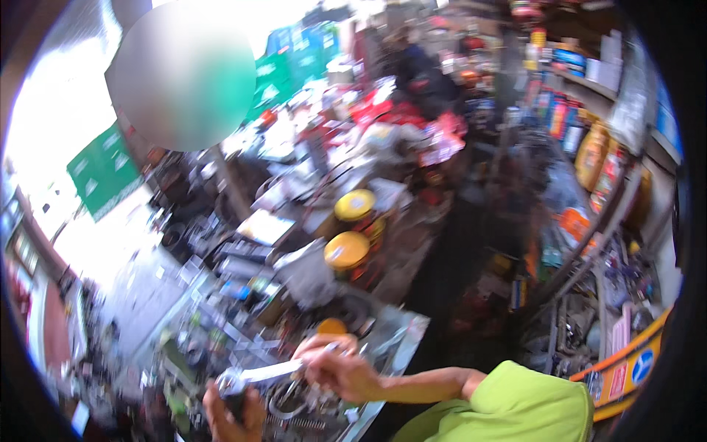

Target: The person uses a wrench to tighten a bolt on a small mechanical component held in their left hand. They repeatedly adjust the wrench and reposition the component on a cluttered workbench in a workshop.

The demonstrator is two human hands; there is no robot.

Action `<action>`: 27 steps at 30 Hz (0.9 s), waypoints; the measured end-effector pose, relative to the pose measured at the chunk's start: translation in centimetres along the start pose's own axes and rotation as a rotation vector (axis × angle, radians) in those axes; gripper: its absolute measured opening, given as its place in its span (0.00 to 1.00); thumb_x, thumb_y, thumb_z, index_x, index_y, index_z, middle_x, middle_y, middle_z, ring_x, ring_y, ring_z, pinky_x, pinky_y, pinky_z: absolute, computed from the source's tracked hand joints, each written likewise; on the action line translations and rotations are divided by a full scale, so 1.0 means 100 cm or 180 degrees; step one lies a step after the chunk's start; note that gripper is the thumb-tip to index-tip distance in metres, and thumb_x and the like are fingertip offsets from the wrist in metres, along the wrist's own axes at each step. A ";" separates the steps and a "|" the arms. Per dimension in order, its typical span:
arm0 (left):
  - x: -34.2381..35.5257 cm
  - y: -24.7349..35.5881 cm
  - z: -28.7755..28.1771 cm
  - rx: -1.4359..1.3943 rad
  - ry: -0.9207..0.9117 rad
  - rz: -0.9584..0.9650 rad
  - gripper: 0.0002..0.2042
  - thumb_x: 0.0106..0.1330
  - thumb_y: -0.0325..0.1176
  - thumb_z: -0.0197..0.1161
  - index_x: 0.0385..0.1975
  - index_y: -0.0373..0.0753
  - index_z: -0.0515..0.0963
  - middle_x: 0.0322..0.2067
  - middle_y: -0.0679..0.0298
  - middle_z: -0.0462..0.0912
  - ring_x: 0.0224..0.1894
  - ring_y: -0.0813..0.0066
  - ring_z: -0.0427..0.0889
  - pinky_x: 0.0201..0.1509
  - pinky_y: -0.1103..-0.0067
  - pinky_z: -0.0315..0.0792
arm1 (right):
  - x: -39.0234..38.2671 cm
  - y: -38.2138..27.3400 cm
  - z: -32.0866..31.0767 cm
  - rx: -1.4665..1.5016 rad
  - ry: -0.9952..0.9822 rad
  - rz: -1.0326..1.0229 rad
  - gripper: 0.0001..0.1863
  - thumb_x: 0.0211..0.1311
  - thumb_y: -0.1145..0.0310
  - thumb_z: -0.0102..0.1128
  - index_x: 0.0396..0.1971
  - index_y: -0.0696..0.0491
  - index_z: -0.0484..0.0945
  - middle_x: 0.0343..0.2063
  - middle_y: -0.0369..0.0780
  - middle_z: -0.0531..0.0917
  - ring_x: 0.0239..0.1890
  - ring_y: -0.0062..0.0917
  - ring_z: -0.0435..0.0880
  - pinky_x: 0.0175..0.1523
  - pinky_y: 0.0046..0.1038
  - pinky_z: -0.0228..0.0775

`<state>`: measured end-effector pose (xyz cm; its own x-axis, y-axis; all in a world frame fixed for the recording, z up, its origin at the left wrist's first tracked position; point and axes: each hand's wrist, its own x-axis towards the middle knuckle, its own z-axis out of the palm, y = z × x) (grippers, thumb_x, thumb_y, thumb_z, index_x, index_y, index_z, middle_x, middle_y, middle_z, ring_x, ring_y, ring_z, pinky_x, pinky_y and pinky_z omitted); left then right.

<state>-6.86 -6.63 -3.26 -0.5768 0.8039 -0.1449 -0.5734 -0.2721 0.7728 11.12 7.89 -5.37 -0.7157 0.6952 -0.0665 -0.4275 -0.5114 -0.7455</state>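
Silver-white, straight, narrow bar [274, 371], probably metal, blurred: lies between the two hands, long axis running nearly left to right, its right end slightly higher in view.

Right hand [345, 374], bare, below a lime-green sleeve [530, 401]: fingers curled tight around the bar's right end.

Left hand [237, 429], bare, at the lower edge: clasps a dark, rounded piece [234, 401] with a bright, silvery top [231, 381], which meets the bar's left end; whether the two are joined, cannot tell. Hands stand apart, the bar spanning the gap; the right is nearer the bar, gripping it directly.

Beneath: glass-topped bench [412, 335], strewn with small parts, including a thin coiled spring [300, 423]. Beyond: two containers with round yellow lids [347, 250].
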 end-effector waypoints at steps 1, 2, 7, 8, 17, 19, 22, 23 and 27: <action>-0.002 -0.001 -0.007 -0.0058 -0.0320 -0.0043 0.17 0.70 0.43 0.57 0.41 0.31 0.74 0.19 0.64 0.76 0.19 0.80 0.73 0.22 0.81 0.65 | -0.002 -0.006 0.002 0.0140 -0.0201 -0.0132 0.14 0.60 0.69 0.57 0.40 0.63 0.80 0.20 0.39 0.79 0.15 0.14 0.71 0.20 0.16 0.64; 0.011 0.001 0.019 -0.0594 -0.1259 -0.0536 0.24 0.73 0.51 0.51 0.40 0.30 0.76 0.16 0.65 0.74 0.14 0.80 0.69 0.18 0.81 0.61 | 0.000 -0.002 -0.007 0.0114 -0.0263 -0.0750 0.15 0.59 0.70 0.55 0.41 0.65 0.79 0.25 0.42 0.80 0.15 0.15 0.70 0.21 0.17 0.65; 0.010 -0.003 0.038 -0.0267 -0.1162 -0.0624 0.30 0.74 0.59 0.42 0.34 0.34 0.76 0.11 0.69 0.67 0.11 0.84 0.56 0.16 0.83 0.50 | -0.022 -0.030 0.022 -0.0732 -0.0375 -0.1767 0.15 0.57 0.68 0.55 0.37 0.65 0.80 0.34 0.50 0.78 0.15 0.18 0.70 0.21 0.20 0.65; 0.009 -0.003 0.035 -0.0347 -0.1348 -0.0599 0.29 0.74 0.59 0.42 0.34 0.35 0.76 0.11 0.69 0.66 0.11 0.84 0.55 0.16 0.83 0.49 | -0.024 -0.030 0.024 -0.1121 -0.0466 -0.2071 0.15 0.57 0.68 0.57 0.36 0.64 0.81 0.33 0.49 0.79 0.16 0.18 0.72 0.22 0.20 0.66; 0.002 0.002 0.048 0.0899 -0.0537 0.0356 0.24 0.73 0.54 0.52 0.31 0.35 0.77 0.14 0.66 0.73 0.12 0.87 0.63 0.14 0.86 0.52 | -0.029 -0.055 0.034 -0.3601 -0.1301 -0.3633 0.20 0.51 0.66 0.74 0.43 0.60 0.83 0.28 0.41 0.84 0.22 0.27 0.84 0.25 0.23 0.76; 0.000 0.001 0.055 0.1268 -0.0320 0.0492 0.24 0.73 0.54 0.52 0.30 0.36 0.77 0.15 0.67 0.74 0.12 0.88 0.64 0.15 0.87 0.53 | -0.034 -0.054 0.035 -0.3885 -0.1234 -0.3745 0.20 0.53 0.67 0.73 0.45 0.59 0.82 0.29 0.42 0.84 0.23 0.26 0.85 0.25 0.23 0.77; -0.001 -0.002 0.058 0.1542 -0.0116 0.0690 0.22 0.73 0.52 0.54 0.30 0.36 0.78 0.16 0.71 0.73 0.15 0.90 0.66 0.16 0.90 0.55 | -0.038 -0.053 0.037 -0.3951 -0.1209 -0.3585 0.20 0.52 0.68 0.73 0.45 0.59 0.82 0.29 0.43 0.85 0.23 0.27 0.85 0.26 0.24 0.78; -0.001 -0.002 0.059 0.1576 -0.0084 0.0709 0.22 0.73 0.52 0.55 0.30 0.36 0.78 0.16 0.71 0.73 0.15 0.90 0.66 0.17 0.90 0.56 | -0.038 -0.054 0.036 -0.3961 -0.1233 -0.3550 0.19 0.52 0.70 0.73 0.44 0.60 0.82 0.30 0.43 0.85 0.23 0.27 0.86 0.27 0.24 0.80; 0.001 -0.005 0.054 0.1811 -0.0168 0.0932 0.21 0.73 0.49 0.55 0.34 0.34 0.79 0.17 0.73 0.73 0.17 0.90 0.67 0.19 0.89 0.59 | -0.032 -0.049 0.029 -0.3916 -0.1240 -0.3640 0.17 0.52 0.75 0.70 0.43 0.63 0.81 0.29 0.43 0.85 0.24 0.26 0.86 0.27 0.24 0.80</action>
<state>-3.48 -3.56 -0.34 -0.6250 0.7678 0.1412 0.0102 -0.1728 0.9849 13.90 6.70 0.42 -0.5345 0.1534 0.8311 -0.2680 0.9019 -0.3388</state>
